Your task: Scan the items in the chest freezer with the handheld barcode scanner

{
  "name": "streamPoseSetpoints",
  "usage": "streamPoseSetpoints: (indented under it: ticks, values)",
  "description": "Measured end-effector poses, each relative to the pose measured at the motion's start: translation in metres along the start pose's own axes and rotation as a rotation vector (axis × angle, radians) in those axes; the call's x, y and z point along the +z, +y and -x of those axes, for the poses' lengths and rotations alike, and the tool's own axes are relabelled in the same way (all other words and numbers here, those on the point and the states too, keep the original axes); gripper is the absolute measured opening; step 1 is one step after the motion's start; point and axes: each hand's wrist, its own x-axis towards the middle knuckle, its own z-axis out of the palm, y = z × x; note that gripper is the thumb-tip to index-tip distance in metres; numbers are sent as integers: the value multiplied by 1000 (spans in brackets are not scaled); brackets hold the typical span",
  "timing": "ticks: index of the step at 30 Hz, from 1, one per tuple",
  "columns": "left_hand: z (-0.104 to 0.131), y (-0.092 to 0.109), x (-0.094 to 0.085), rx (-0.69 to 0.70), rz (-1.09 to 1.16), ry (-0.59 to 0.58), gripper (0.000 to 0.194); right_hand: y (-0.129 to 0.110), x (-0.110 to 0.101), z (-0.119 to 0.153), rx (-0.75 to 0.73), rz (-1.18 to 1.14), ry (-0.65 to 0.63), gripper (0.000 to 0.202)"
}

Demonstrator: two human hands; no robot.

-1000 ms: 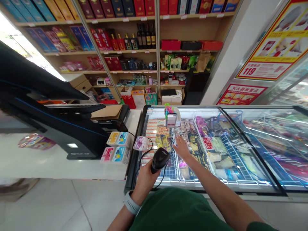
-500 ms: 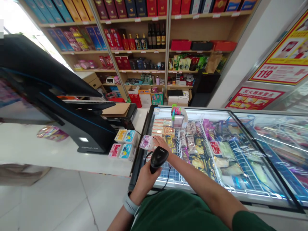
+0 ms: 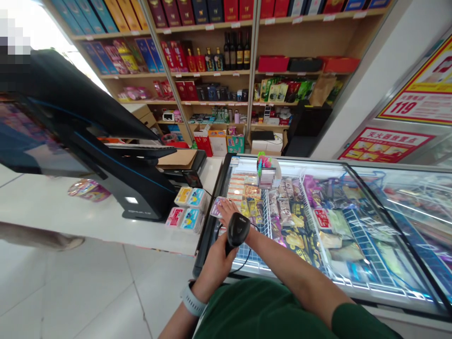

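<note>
My left hand (image 3: pixel 217 259), with a pale watch on its wrist, is wrapped round the handle of a black barcode scanner (image 3: pixel 238 229). Past the scanner, my right hand (image 3: pixel 229 212) has its fingers stretched out over a small purple-and-white lidded tub (image 3: pixel 218 207) at the left edge of the freezer. Its fingertips lie on the tub's lid; the scanner hides part of this hand. Four similar tubs in yellow, blue and pink (image 3: pixel 186 208) sit together on the white counter (image 3: pixel 148 240), just left of the freezer.
The chest freezer (image 3: pixel 303 162) with packaged goods spans the right. A thin black cable hangs from the scanner. On the left, a large black monitor stand (image 3: pixel 141 188) rises from the counter near a round purple container (image 3: pixel 89 189). Stocked shelves (image 3: pixel 208 26) stand behind.
My right hand has moved left onto the lid of the purple tub, fingers spread. The view has shifted slightly, and the scanner still sits in my left hand.
</note>
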Motion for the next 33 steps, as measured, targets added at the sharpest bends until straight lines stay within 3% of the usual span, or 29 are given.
streamPoseSetpoints:
  ticks: [11,19,24,33]
  values:
    - [0,-5,9,155,-192,36,49,4,-8,14,-53,23,-18,49]
    - [0,-4,15,183,-237,37,54,10,-32,37,-134,-31,2,54]
    - [-1,1,19,200,-254,25,55,10,-48,51,-72,-42,51,49]
    - [-6,5,25,193,-270,3,58,20,-79,75,164,-149,72,39]
